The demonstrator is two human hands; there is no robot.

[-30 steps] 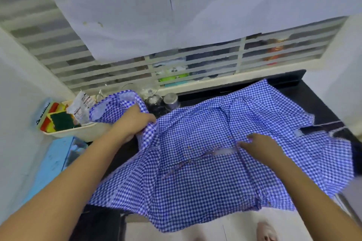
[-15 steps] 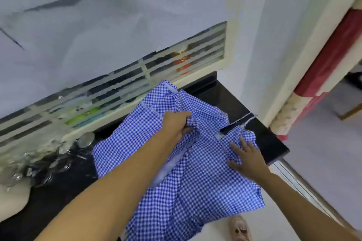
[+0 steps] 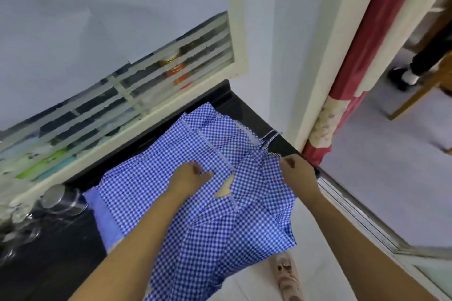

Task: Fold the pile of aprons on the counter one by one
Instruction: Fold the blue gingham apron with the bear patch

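A blue-and-white checked apron (image 3: 195,215) lies folded over on the black counter (image 3: 49,252), and its lower part hangs over the front edge. My left hand (image 3: 190,178) rests on the middle of the cloth, fingers curled into a fold beside a stitched seam. My right hand (image 3: 298,173) pinches the apron's right edge near the counter's right corner. A dark striped piece of cloth (image 3: 271,138) peeks out from under the apron at the far right.
Glass jars (image 3: 58,199) stand on the counter at the left. A louvred window (image 3: 146,95) runs behind it. A wall corner and a red curtain (image 3: 342,105) close in on the right. My slippered foot (image 3: 286,273) is on the floor below; another person's leg (image 3: 415,66) shows far right.
My view swung right. My left hand carried the apron's left side over to the right, then settled lower on the cloth. My right hand went from pressing flat to pinching the right edge.
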